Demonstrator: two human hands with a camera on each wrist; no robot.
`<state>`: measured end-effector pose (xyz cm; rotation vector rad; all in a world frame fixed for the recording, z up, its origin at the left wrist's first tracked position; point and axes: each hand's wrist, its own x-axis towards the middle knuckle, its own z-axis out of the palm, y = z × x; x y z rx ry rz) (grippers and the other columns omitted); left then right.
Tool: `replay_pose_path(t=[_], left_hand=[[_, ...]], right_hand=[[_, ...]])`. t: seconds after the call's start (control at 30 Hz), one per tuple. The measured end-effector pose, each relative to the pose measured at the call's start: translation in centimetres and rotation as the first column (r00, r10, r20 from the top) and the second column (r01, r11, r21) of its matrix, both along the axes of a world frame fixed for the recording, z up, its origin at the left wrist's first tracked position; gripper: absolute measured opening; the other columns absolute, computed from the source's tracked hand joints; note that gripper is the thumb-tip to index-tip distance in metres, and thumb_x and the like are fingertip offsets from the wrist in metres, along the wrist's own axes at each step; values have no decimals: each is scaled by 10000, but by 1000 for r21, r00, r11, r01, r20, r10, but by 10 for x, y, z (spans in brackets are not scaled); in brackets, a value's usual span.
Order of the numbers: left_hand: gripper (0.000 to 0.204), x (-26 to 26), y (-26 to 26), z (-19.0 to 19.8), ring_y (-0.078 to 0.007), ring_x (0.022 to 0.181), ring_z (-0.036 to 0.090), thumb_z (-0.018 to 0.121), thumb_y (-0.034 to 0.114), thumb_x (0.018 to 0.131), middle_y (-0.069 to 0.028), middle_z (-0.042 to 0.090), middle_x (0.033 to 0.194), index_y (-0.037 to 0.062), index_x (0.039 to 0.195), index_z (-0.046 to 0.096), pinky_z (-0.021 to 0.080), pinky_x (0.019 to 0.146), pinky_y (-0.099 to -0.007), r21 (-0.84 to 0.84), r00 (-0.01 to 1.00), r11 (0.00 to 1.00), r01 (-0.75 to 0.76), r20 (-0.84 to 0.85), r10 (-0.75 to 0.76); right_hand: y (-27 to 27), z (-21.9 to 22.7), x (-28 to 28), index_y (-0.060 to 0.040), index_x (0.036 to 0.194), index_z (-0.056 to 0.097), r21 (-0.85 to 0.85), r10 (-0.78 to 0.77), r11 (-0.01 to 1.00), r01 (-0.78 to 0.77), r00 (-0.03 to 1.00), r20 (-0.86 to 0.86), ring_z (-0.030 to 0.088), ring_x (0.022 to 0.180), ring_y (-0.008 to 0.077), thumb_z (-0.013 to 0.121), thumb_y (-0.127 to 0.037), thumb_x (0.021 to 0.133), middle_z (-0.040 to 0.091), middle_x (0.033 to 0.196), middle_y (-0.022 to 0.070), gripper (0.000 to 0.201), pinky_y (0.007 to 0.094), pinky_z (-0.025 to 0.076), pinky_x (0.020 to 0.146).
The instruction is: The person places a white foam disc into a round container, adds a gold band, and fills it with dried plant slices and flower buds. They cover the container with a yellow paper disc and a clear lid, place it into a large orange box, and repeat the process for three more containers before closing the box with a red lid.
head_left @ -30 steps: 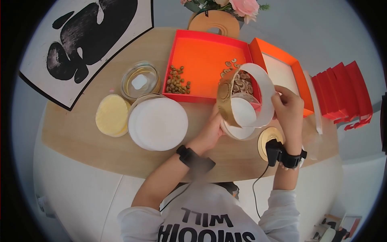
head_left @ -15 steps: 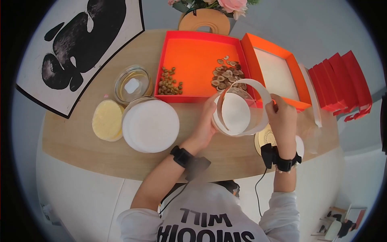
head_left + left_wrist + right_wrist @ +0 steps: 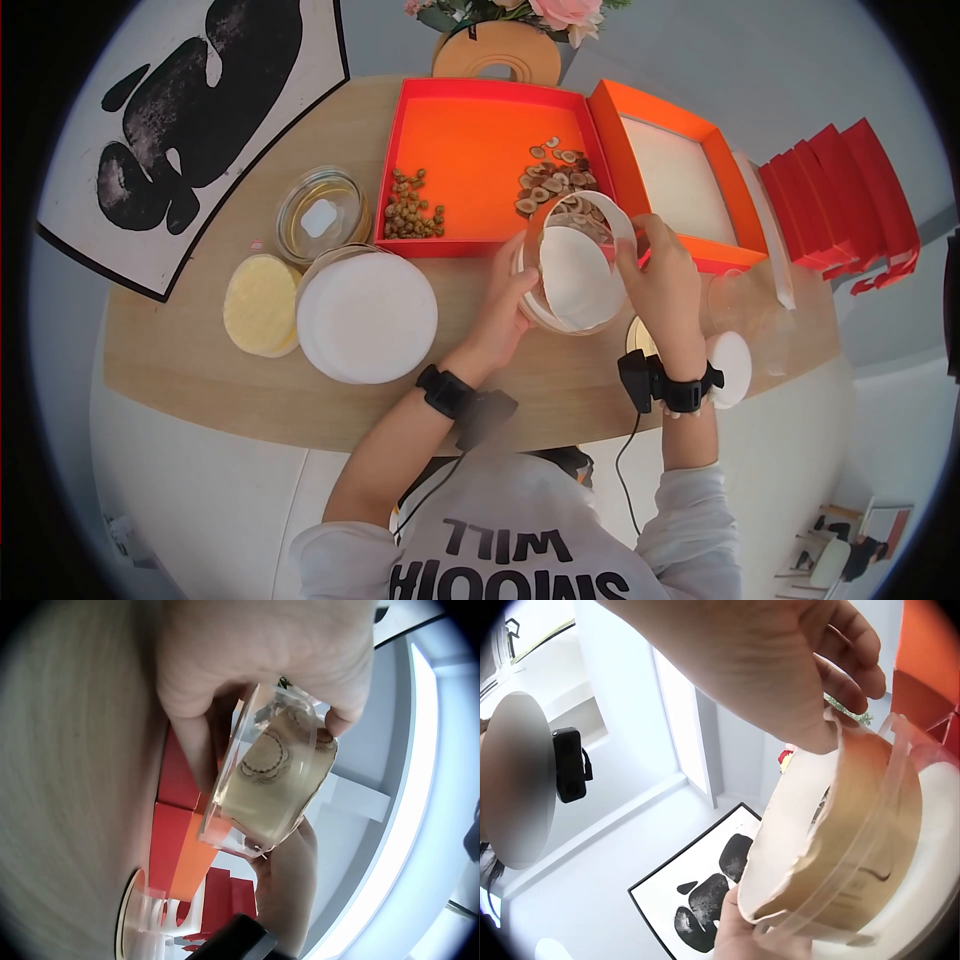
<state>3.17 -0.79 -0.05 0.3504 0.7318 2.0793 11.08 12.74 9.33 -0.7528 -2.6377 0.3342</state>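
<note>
My left hand (image 3: 500,310) grips the side of a round clear plastic tub (image 3: 234,761), which stands tilted on its side in the left wrist view. A gold paper band (image 3: 859,817), white on its inner face and with a wavy edge, curves round inside the tub wall. My right hand (image 3: 665,285) pinches the band's rim at the opposite side, thumb inside and fingers outside. A white round base (image 3: 582,285) shows inside the ring in the head view. In the left wrist view, an ornate circular pattern on the band shows through the plastic.
A red box (image 3: 480,248) with orange lining holds small round brown pieces (image 3: 408,210) and dried slices (image 3: 545,190). An orange tray (image 3: 680,180) adjoins it. Leftward stand a white-lidded tub (image 3: 367,315), yellow disc (image 3: 260,305) and glass jar (image 3: 320,215). A white disc (image 3: 732,370) lies rightward.
The gold band, earlier held up above the tub, has come down and now sits within its wall. Both hands have shifted slightly left in the head view.
</note>
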Motion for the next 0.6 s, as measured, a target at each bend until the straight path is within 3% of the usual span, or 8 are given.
replay_pose_path(t=[0.07,0.17,0.27,0.37,0.47,0.6], left_hand=[[560,0,0,-1,-209,1224,304,410,212,866,-74,226,1344,155,1349,132,385,921,-402,-1,1000,1000,3,-2,-3],[556,0,2,-2,-208,1233,291,397,210,871,-62,209,1360,151,1351,123,381,928,-403,62,1000,998,14,14,-15],[570,1,2,-4,-210,1242,277,414,202,863,-56,186,1374,135,1347,121,389,927,-401,67,999,997,29,-23,-27],[599,2,0,5,-212,1247,267,450,185,841,-61,174,1380,118,1342,129,402,915,-396,-77,993,997,13,-117,-22],[635,0,0,7,-214,1247,262,490,170,815,-64,167,1384,108,1338,135,414,899,-389,-47,998,999,0,-61,-3],[644,-1,0,5,-217,1243,266,502,171,805,-80,180,1377,103,1335,142,419,892,-380,-68,991,997,-35,-133,25]], right_hand=[[6,-5,3,-99,1040,493,38,8,999,-8,1000,-4,592,699,288,514,-137,778,581,847,99,266,399,460,568],[2,-8,8,-53,1054,515,104,81,991,-81,997,-1,566,642,276,522,-86,764,570,790,123,291,360,451,571],[-1,-9,10,-61,1071,508,131,67,988,-84,989,134,562,659,294,512,-77,761,553,821,121,310,367,458,592],[-7,-7,7,-88,1110,492,82,75,993,-87,987,141,562,744,294,516,-62,756,533,897,122,355,368,463,629],[-4,-13,4,-116,1149,472,190,168,969,-156,985,-48,546,843,296,528,-56,750,505,985,116,408,365,464,669],[1,-13,1,-122,1180,450,115,179,977,-181,984,21,521,905,294,552,-66,752,487,1028,124,443,360,455,721]])
